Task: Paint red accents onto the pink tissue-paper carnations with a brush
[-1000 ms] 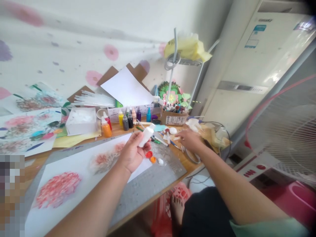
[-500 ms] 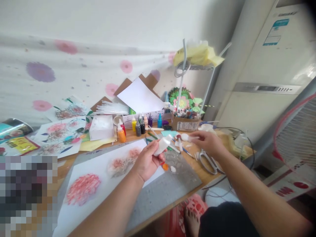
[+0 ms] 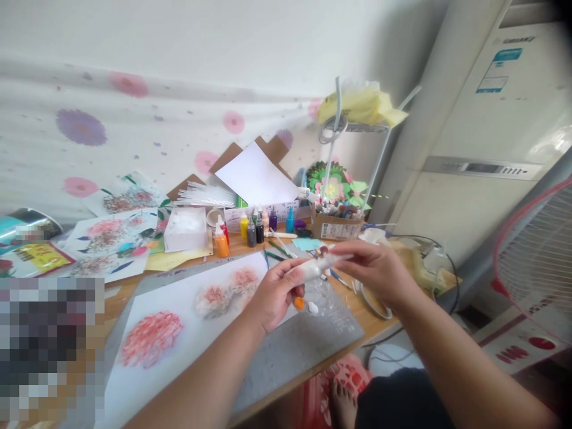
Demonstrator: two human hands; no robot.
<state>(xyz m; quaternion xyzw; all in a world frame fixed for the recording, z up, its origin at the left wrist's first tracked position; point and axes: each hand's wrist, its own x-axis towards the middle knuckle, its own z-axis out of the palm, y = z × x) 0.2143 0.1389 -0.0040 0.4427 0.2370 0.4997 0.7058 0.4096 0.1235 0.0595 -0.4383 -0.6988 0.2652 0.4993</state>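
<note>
My left hand [image 3: 283, 292] is closed around a small white squeeze bottle [image 3: 309, 271], which lies tilted with its neck toward the right. Between the fingertips of my right hand [image 3: 375, 265] is a white nozzle cap [image 3: 342, 257], brought up against the bottle's neck; whether it is threaded on cannot be seen. Below the hands, dabs of orange paint [image 3: 299, 303] and white paint [image 3: 313, 308] sit on a clear palette [image 3: 333, 304]. Left of them lies a white sheet [image 3: 192, 357] painted with pink and red flowers [image 3: 152, 338].
Several paint bottles [image 3: 251, 233] stand behind the sheet, beside a white box [image 3: 185, 231]. Scissors [image 3: 374, 304] lie under my right forearm. At the back right is a cardboard box [image 3: 336, 227] of supplies beneath a wire rack [image 3: 379, 161]. A fan [image 3: 536, 238] stands at the right.
My right hand has moved left with the nozzle cap, from apart to against the bottle's neck. The bottle has tipped further toward the right in my left hand.
</note>
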